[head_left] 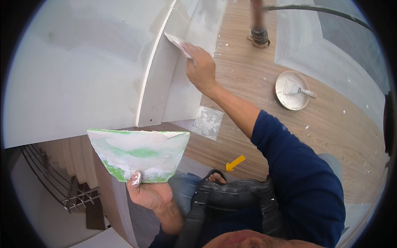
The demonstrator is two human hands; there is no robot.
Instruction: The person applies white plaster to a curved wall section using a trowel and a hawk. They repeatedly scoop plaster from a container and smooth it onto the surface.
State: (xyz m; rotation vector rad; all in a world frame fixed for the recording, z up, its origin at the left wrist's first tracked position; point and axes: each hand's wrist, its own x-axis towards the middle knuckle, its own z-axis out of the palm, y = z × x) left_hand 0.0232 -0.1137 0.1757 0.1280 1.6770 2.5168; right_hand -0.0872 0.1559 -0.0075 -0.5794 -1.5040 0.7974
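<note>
My left hand (151, 192) grips a wide green plastic board (138, 153) smeared with white putty, its thumb over the lower edge. My right hand (200, 68) is raised, closed on a thin putty-coated spreader (175, 42), whose blade is at the narrow grey side strip (159, 93) of the white panel (74, 74). Whether the blade touches the surface I cannot tell. On the wooden floor (244, 74) to the right sits a round bowl (284, 101) of white compound with a putty knife (308, 91) lying in it.
A curved staircase (72, 161) with metal railing (45, 177) drops away at lower left. An upright post (259, 37) stands near the top. A yellow arrow (235, 162) lies on the floor beside my sandalled foot (217, 176). Pale sheeting (322, 58) borders the wood at right.
</note>
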